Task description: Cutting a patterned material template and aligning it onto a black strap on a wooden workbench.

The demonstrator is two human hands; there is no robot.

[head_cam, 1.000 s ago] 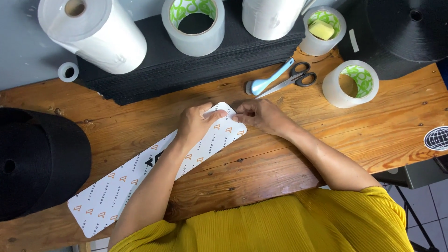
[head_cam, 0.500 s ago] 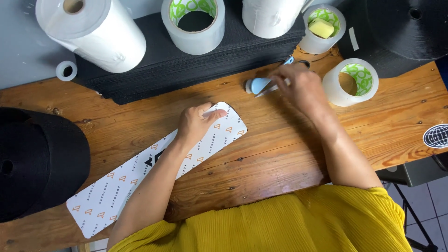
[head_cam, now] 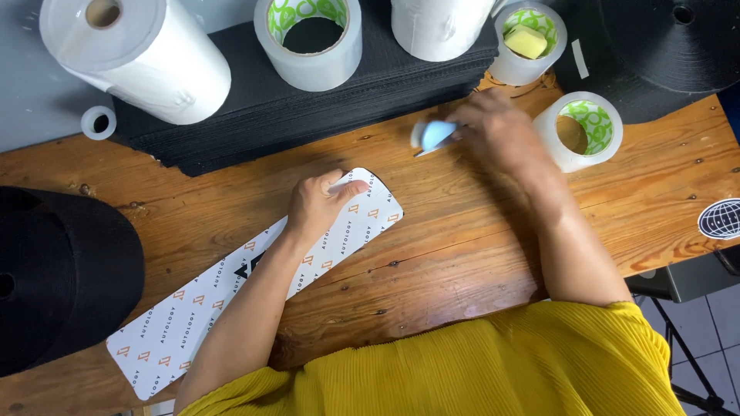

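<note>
Two hands are at work on the wooden table (head_cam: 478, 231), and they are well apart, which is where the trouble could start. The left hand (head_cam: 320, 204) lies flat, fingers spread narrow, pressing the far right end of a long white printed strip (head_cam: 231, 289) that runs diagonally from the near left corner toward the middle of the table. The right hand (head_cam: 505, 139) is off to the far right, closed around a pair of scissors (head_cam: 433, 135) with pale blue handles; it is blurred, so I cannot tell how firm the hold is or which way the blades point. With only one palm on one end, the strip looks free to pivot or curl along most of its length, and its near left end reaches the table edge, so a nudge from the forearm might slide it off. The scissors sit close to a roll of clear tape (head_cam: 580, 129) just to their right and to the stack of black sheets (head_cam: 308, 108) beyond; a hasty swing could knock the roll or snag the stack. Brought back quickly, the blades might catch the pinning fingers or nick the strip crookedly.
</note>
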